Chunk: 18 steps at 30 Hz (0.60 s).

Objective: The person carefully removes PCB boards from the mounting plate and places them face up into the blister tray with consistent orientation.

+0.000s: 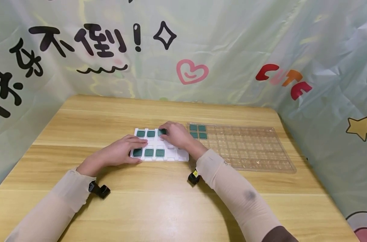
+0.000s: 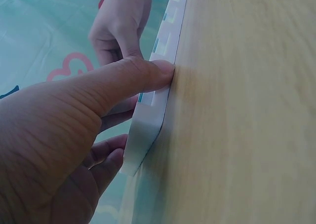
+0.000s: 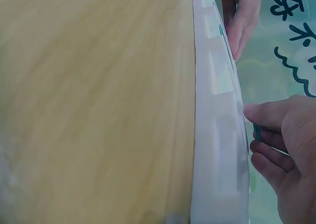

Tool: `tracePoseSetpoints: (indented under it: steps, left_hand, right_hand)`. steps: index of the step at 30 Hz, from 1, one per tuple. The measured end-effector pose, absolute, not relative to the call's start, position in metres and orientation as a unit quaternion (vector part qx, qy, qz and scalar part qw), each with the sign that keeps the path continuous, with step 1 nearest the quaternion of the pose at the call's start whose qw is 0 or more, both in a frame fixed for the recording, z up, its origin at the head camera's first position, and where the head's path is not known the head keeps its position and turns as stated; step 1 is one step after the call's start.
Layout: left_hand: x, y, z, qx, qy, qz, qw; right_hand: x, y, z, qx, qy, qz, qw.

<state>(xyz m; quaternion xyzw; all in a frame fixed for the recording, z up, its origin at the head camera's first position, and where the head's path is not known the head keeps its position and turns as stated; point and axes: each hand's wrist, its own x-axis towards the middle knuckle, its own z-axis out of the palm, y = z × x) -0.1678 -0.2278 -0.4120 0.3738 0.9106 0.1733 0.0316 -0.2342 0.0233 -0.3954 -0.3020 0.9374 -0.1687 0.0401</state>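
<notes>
A white slotted tray (image 1: 178, 156) lies on the table with small green circuit-board squares (image 1: 149, 153) in two of its rows. My left hand (image 1: 118, 151) grips the tray's left end, and in the left wrist view its thumb (image 2: 160, 72) presses the near side wall. Over the back row, my right hand (image 1: 178, 135) pinches one green square (image 1: 161, 131) between thumb and fingers. The right wrist view shows that square (image 3: 256, 131) edge-on, just above the tray's rim; whether it touches the slot is hidden.
To the right lies a clear plastic tray (image 1: 247, 144) with many pockets; several green squares (image 1: 203, 135) sit in its back left corner. The right forearm passes over its near left part. Printed cloth (image 1: 225, 43) hangs behind and beside the wooden table (image 1: 147, 208).
</notes>
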Motion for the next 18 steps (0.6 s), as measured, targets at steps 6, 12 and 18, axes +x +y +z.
tracePoseSetpoints:
  steps: [6, 12, 18]
  left_hand:
    - [-0.169, -0.228, -0.413, 0.374, 0.911, 0.173, 0.030]
    - [-0.169, -0.228, -0.413, 0.378, 0.909, 0.177, 0.027]
    - [-0.170, -0.228, -0.413, 0.375, 0.909, 0.178, 0.032]
  right_hand:
    - [-0.234, 0.026, -0.394, -0.300, 0.937, -0.176, 0.037]
    - [-0.232, 0.030, -0.392, -0.295, 0.938, -0.176, 0.036]
    - [-0.232, 0.035, -0.390, -0.300, 0.938, -0.169, 0.040]
